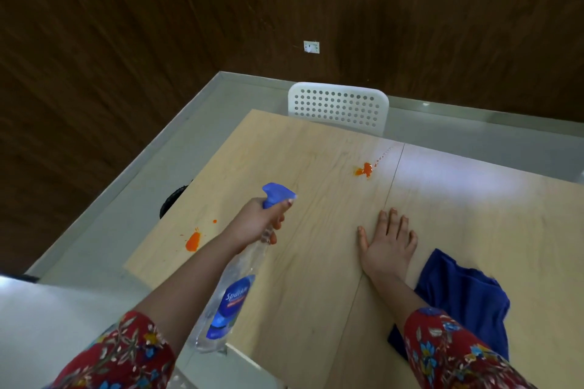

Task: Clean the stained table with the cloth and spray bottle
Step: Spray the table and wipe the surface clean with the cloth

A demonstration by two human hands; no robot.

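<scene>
— From the head view, what are we holding?
— Our left grip (257,224) curls round the neck of the spray bottle (235,290). The bottle is tilted, its blue nozzle pointing out over the surface (316,148).
— And the other?
— Our right grip (387,245) lies flat on the wood, fingers straight, holding nothing. The blue cloth (464,300) sits crumpled just beside our right forearm.
— The marks?
— We see one orange stain (193,241) by the left edge and a second orange stain (365,170) farther off, near the seam. A white chair (339,107) stands at the far side.
</scene>
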